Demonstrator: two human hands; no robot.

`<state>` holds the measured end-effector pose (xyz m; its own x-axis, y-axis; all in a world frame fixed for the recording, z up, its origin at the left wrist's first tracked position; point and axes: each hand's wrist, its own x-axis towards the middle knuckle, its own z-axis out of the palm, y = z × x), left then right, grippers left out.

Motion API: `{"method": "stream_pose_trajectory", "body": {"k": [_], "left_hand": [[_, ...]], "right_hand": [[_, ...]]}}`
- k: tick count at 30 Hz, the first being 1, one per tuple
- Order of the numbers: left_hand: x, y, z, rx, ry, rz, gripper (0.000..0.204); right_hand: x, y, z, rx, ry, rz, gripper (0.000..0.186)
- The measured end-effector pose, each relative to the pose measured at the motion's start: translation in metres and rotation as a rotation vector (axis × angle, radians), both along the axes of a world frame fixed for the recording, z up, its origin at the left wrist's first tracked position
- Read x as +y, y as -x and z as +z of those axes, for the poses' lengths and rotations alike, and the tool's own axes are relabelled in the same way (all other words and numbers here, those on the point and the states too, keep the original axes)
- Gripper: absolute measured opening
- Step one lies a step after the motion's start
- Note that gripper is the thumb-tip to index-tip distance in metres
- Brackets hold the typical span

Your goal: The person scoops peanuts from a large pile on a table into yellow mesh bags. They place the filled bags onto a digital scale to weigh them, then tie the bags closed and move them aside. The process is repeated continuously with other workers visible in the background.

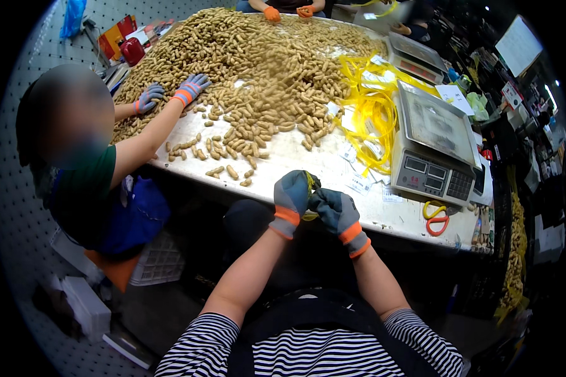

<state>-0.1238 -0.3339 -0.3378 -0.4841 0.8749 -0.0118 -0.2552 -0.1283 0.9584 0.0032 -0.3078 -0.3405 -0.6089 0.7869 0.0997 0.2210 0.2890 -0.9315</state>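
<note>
Just off the table's near edge, my left hand, in a blue-grey glove with an orange cuff, is closed on a bit of yellow netting. My right hand, gloved alike, meets it with fingers pinched on the same netting. The gloves cover most of what they hold. Beyond them a big heap of unshelled peanuts spreads over the white table, with loose ones trailing toward me. Right of the heap lies a tangle of yellow mesh strips with white tags.
A weighing scale stands at the right, a second scale behind it. Scissors lie near the front right corner. At the left, a co-worker's gloved hands touch the heap. Another person's orange gloves show at the far edge.
</note>
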Motion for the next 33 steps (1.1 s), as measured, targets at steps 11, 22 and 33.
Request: {"method": "stream_pose_trajectory", "body": {"k": [11,22,33], "left_hand": [[0.001,0.010,-0.008,-0.034,0.021,0.133,0.025],[-0.004,0.010,-0.006,0.112,0.103,0.038,0.025],[-0.003,0.001,-0.012,0.157,0.081,0.042,0.021]], "right_hand": [[0.003,0.000,0.017,-0.012,-0.037,-0.174,0.019],[0.016,-0.006,0.002,-0.092,-0.192,-0.278,0.017],[0.001,0.003,0.011,-0.130,-0.251,-0.008,0.012]]}}
